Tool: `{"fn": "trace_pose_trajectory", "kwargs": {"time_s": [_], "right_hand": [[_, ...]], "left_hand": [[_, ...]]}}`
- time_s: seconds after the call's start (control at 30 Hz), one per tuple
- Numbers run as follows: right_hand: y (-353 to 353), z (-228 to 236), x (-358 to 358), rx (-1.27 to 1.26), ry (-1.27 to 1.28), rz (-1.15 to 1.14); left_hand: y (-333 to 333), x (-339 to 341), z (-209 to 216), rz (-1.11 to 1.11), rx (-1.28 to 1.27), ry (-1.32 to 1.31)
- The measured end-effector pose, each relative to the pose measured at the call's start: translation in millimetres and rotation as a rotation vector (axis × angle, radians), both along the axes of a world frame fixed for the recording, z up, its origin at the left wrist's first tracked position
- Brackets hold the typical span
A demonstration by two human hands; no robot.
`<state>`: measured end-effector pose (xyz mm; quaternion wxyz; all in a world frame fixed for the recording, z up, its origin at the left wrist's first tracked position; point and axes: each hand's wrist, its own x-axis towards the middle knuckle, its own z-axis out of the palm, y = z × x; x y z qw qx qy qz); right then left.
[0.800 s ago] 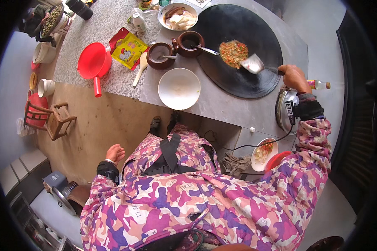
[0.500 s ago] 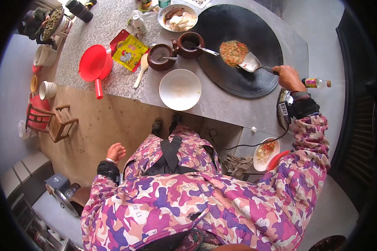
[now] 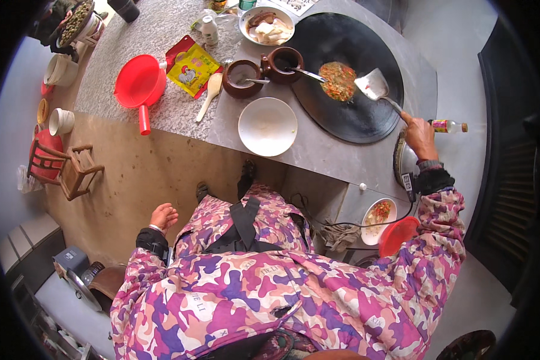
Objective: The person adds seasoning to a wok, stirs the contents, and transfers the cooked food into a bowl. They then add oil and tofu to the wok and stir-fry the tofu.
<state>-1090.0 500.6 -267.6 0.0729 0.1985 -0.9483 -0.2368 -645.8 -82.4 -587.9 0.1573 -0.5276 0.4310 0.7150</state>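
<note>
My right hand (image 3: 420, 137) grips the handle of a metal spatula (image 3: 374, 85) over the right part of a large black wok (image 3: 342, 123). The blade is lifted a little to the right of a small heap of chopped vegetables (image 3: 338, 81), red, orange and green. Down at my left side, my left hand (image 3: 164, 216) hangs with its fingers loosely curled and apart, touching nothing. Left of the wok stand two brown pots (image 3: 242, 90) with spoons in them. Nearer to me sits a white bowl (image 3: 267, 137) with little in it.
A bowl of pale pieces (image 3: 267, 29) stands beyond the pots. Leftward lie a rice paddle (image 3: 208, 99), a yellow packet (image 3: 193, 69) and a red ladle (image 3: 139, 84). At right are a small bottle (image 3: 449, 126) and a black cord (image 3: 366, 225). A wooden chair (image 3: 78, 174) stands on the floor.
The spatula has moved right, from the edge of the vegetables to apart from them, and its blade is raised. My right hand has come slightly nearer. The left hand stays about where it was.
</note>
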Motion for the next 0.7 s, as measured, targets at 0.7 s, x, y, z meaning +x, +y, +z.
{"fn": "trace_pose_trajectory", "kwargs": {"time_s": [0.7], "right_hand": [[78, -188, 150, -2.903, -0.837, -0.542]], "left_hand": [[-12, 13, -20, 0.024, -0.029, -0.120]]}}
